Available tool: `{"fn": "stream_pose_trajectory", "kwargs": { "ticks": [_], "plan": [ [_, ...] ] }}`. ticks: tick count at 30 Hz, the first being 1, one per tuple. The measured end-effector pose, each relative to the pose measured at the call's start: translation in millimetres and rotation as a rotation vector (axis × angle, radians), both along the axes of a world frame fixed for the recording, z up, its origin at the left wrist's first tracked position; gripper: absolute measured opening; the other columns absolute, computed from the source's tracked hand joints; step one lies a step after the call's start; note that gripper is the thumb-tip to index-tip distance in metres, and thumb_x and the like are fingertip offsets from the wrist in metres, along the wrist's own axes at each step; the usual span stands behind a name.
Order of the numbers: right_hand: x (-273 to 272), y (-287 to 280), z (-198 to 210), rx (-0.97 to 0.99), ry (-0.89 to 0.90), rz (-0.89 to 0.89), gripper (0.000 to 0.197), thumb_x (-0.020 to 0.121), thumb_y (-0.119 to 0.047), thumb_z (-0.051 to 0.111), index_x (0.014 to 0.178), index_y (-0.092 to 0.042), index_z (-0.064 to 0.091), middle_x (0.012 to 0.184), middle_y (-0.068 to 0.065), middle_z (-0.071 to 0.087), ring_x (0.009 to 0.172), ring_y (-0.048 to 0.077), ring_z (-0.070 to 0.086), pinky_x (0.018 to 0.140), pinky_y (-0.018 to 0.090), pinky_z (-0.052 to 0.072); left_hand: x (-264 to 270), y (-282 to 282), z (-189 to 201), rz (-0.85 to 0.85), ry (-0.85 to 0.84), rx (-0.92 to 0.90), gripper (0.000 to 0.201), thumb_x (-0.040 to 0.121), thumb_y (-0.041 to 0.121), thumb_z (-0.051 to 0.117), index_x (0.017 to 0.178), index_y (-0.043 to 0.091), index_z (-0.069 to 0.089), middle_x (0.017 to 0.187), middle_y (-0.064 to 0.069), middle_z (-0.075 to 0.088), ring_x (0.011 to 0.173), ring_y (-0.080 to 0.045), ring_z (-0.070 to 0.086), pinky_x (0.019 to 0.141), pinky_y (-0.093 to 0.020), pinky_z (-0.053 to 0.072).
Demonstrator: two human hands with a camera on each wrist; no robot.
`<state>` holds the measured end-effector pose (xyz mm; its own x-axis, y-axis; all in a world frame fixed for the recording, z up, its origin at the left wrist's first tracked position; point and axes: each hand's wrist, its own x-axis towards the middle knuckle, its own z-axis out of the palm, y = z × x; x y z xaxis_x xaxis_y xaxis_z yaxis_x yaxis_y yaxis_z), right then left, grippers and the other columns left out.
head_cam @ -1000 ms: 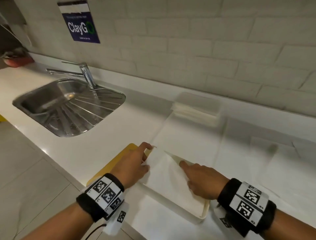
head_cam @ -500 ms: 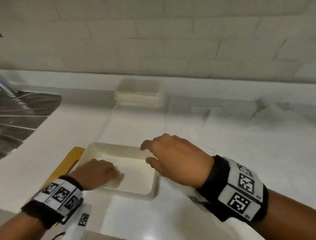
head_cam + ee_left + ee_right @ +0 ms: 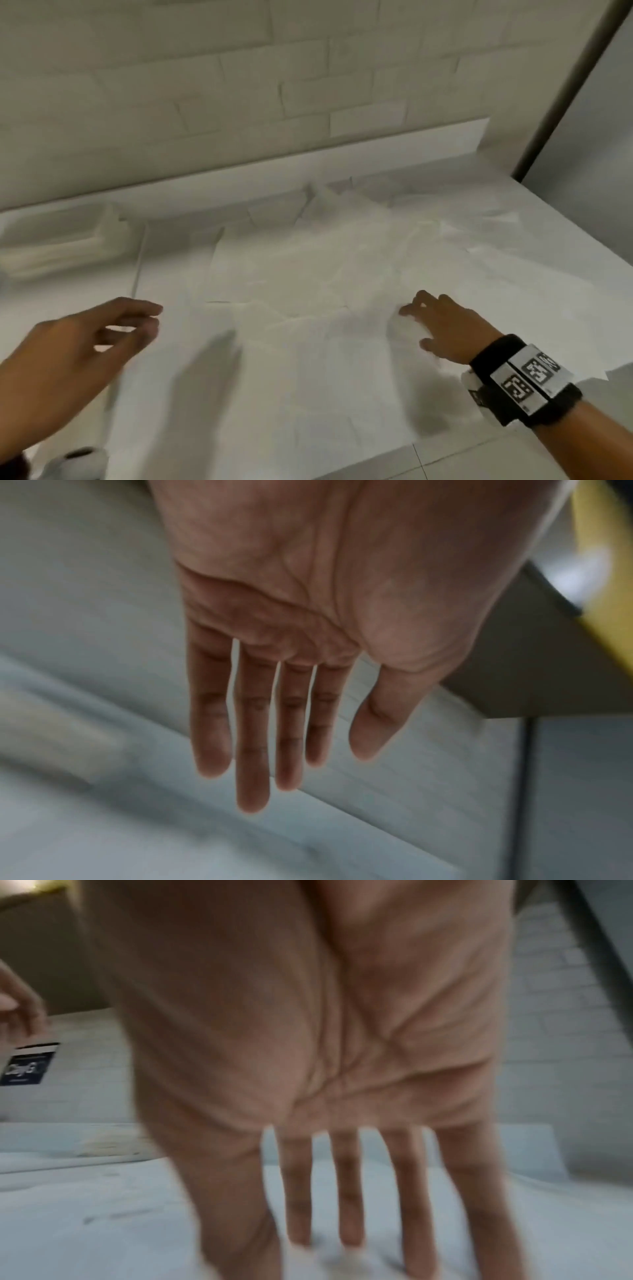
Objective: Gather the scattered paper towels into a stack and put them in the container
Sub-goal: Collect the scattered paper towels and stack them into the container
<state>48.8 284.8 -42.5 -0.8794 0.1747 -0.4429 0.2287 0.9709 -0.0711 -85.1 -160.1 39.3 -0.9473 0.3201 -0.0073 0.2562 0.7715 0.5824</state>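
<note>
A white counter (image 3: 308,411) runs along a pale brick-tiled wall (image 3: 239,85), and loose paper towels (image 3: 308,274) lie overlapping across most of it in front of you. Take the folded stack (image 3: 61,246) against the wall as your landmark: the scattered sheets spread from just beside it out toward the counter's far end, and toward you as far as the counter's front edge. The container is not in the head view; in the left wrist view a yellow edge (image 3: 603,561) shows at the frame's border, but I cannot tell what it belongs to.

You seem to be at the gathering step, reaching for more sheets. Your left hand (image 3: 78,349) hovers on your side of the stack, fingers straight and slightly parted, holding nothing. Your right hand (image 3: 442,325) is well apart from the stack, fingers spread and extended down onto the towels; whether the tips have caught a sheet is too blurred to tell.

Next, I judge, you need to sweep the thin sheets together with flat fingers, square their edges, then lift them as one pile.

Writing: your right wristband (image 3: 524,380) carries black-and-white square codes. In the right wrist view a dark blue sign (image 3: 29,1064) hangs on the wall; its white lettering is too blurred to read.
</note>
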Motion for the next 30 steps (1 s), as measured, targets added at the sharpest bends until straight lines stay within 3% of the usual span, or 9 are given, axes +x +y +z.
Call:
{"fn": "stream_pose_trajectory", "kwargs": {
  "ticks": [4, 11, 15, 18, 21, 23, 26, 28, 30],
  "plan": [
    [7, 21, -19, -0.160, 0.168, -0.063, 0.055, 0.092, -0.006, 0.051, 0.141, -0.028, 0.043, 0.129, -0.003, 0.045, 0.115, 0.018, 0.050, 0.088, 0.028, 0.046, 51, 159, 6, -0.303, -0.229, 0.036, 0.011, 0.093, 0.038, 0.065, 0.101, 0.042, 0.071, 0.091, 0.027, 0.074, 0.085, 0.003, 0.071, 0.075, -0.018, 0.054],
    [9, 32, -20, -0.203, 0.194, -0.094, 0.041, 0.094, -0.007, 0.050, 0.131, -0.023, 0.053, 0.124, 0.000, 0.057, 0.112, 0.019, 0.056, 0.087, 0.026, 0.043, 79, 266, -53, -0.293, -0.699, 0.242, 0.018, 0.101, 0.016, 0.057, 0.108, 0.018, 0.074, 0.103, -0.003, 0.078, 0.094, -0.017, 0.076, 0.094, -0.047, 0.058],
    [24, 36, 18, -0.305, 0.376, -0.132, 0.031, 0.090, -0.016, 0.054, 0.117, -0.028, 0.061, 0.108, -0.007, 0.059, 0.096, 0.013, 0.056, 0.080, 0.025, 0.046, 90, 284, -53, -0.170, -1.091, 0.481, 0.050, 0.090, 0.043, 0.063, 0.117, 0.001, 0.069, 0.114, -0.021, 0.074, 0.105, -0.033, 0.073, 0.093, -0.046, 0.058],
    [48, 20, 49, -0.484, 0.465, -0.104, 0.028, 0.086, -0.019, 0.057, 0.108, -0.033, 0.065, 0.094, -0.014, 0.059, 0.080, 0.003, 0.057, 0.071, 0.014, 0.046, 92, 294, -59, -0.072, -1.111, 0.653, 0.058, 0.089, 0.047, 0.070, 0.119, -0.003, 0.067, 0.114, -0.021, 0.073, 0.105, -0.033, 0.072, 0.095, -0.046, 0.057],
    [61, 6, 55, -0.790, 0.371, -0.078, 0.019, 0.087, -0.025, 0.066, 0.105, -0.031, 0.070, 0.088, -0.010, 0.063, 0.076, 0.001, 0.059, 0.067, 0.010, 0.046, 90, 299, -71, 0.035, -1.023, 0.777, 0.042, 0.093, 0.029, 0.069, 0.118, -0.004, 0.069, 0.107, -0.020, 0.073, 0.096, -0.031, 0.071, 0.080, -0.038, 0.059],
    [52, 10, 49, -0.950, 0.387, -0.114, 0.012, 0.087, -0.035, 0.070, 0.098, -0.029, 0.073, 0.087, -0.006, 0.066, 0.074, 0.001, 0.059, 0.067, 0.013, 0.046, 87, 294, -76, 0.125, -0.963, 0.780, 0.030, 0.093, 0.015, 0.067, 0.119, -0.001, 0.070, 0.112, -0.020, 0.074, 0.101, -0.035, 0.073, 0.082, -0.040, 0.058],
    [15, 29, 17, -0.536, 0.535, -0.074, 0.030, 0.090, -0.044, 0.064, 0.117, -0.029, 0.064, 0.112, -0.010, 0.055, 0.100, 0.004, 0.052, 0.082, 0.019, 0.044, 84, 272, -86, 0.237, -0.941, 0.724, 0.030, 0.090, 0.010, 0.070, 0.119, 0.002, 0.070, 0.111, -0.017, 0.076, 0.106, -0.036, 0.072, 0.098, -0.048, 0.054],
    [-7, 33, -8, -0.213, 0.424, 0.032, 0.049, 0.093, -0.043, 0.059, 0.136, -0.025, 0.048, 0.130, -0.004, 0.043, 0.117, 0.015, 0.041, 0.092, 0.028, 0.045, 86, 254, -91, 0.267, -0.961, 0.685, 0.033, 0.088, 0.011, 0.072, 0.119, 0.000, 0.069, 0.110, -0.018, 0.076, 0.105, -0.037, 0.072, 0.099, -0.050, 0.054],
    [-19, 30, -23, -0.105, 0.307, 0.121, 0.047, 0.096, -0.038, 0.055, 0.139, -0.021, 0.045, 0.133, 0.000, 0.042, 0.119, 0.020, 0.042, 0.092, 0.033, 0.046, 87, 237, -94, 0.308, -0.966, 0.695, 0.044, 0.082, 0.014, 0.076, 0.122, 0.000, 0.066, 0.111, -0.018, 0.076, 0.106, -0.037, 0.072, 0.100, -0.051, 0.053]
  ]
}}
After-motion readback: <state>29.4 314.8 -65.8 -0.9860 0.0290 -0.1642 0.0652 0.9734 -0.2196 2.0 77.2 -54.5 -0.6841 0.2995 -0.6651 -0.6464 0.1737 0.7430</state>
